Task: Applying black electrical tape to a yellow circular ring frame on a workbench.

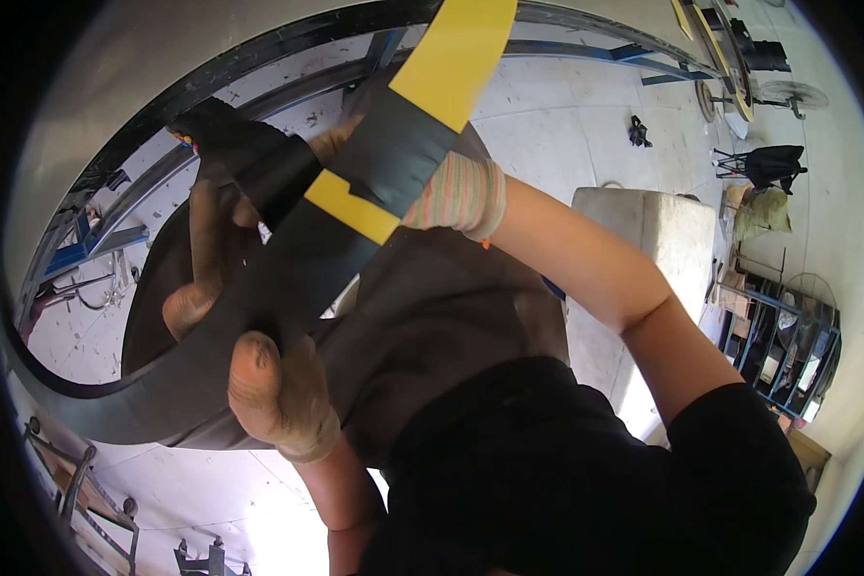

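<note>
A long, curved black strip [288,269] with yellow sections runs from the lower left to the top of the view. A notched yellow section [355,206] crosses its middle. My left hand [283,398], in a tan work glove with a darkened thumb, holds the strip's near edge; its other fingers are mostly hidden. My right hand [451,192], in a glove with a striped cuff, grips the strip's right edge farther up, its fingers hidden behind the strip. A tan shape [197,278] just beyond the strip is unclear.
A dark frame with blue bars [538,48] stretches across the far side. At right stand a pale block [643,250], a blue rack [787,346] with goods and a fan [792,96]. Wheeled frames [82,490] stand at lower left. A small black item [639,132] lies on the floor.
</note>
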